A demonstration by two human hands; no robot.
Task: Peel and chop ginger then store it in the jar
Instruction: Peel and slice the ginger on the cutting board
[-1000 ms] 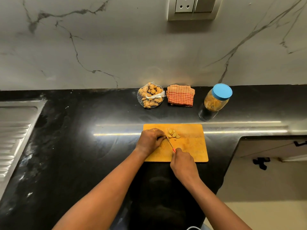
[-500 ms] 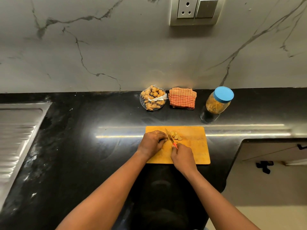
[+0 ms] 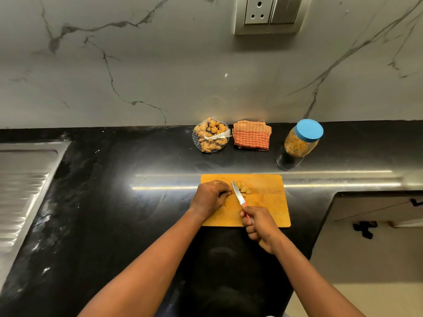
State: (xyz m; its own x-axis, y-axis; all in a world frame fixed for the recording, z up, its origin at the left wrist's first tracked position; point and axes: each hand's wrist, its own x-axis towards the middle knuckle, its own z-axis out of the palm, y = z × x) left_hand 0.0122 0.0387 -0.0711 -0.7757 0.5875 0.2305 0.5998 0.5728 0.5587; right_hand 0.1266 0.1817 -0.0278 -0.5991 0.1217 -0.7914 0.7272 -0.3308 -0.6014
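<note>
A yellow cutting board (image 3: 270, 202) lies on the black counter. My left hand (image 3: 210, 196) is curled on its left part, holding down a ginger piece that is mostly hidden under the fingers. My right hand (image 3: 259, 226) grips the red handle of a small knife (image 3: 238, 195), whose blade points up-left, just right of my left fingertips. Several ginger slices (image 3: 244, 188) lie beside the blade tip. A clear jar (image 3: 299, 143) with a blue lid, holding chopped ginger, stands at the back right.
A net bag of whole ginger (image 3: 211, 135) and a folded orange checked cloth (image 3: 251, 135) sit against the marble wall. A steel sink drainboard (image 3: 25, 179) is at the left. The counter ends at the right, above a cabinet (image 3: 377, 209).
My right hand has drawn back toward me along the board, and the knife blade now shows fully beside my left fingertips. The left hand stays in place.
</note>
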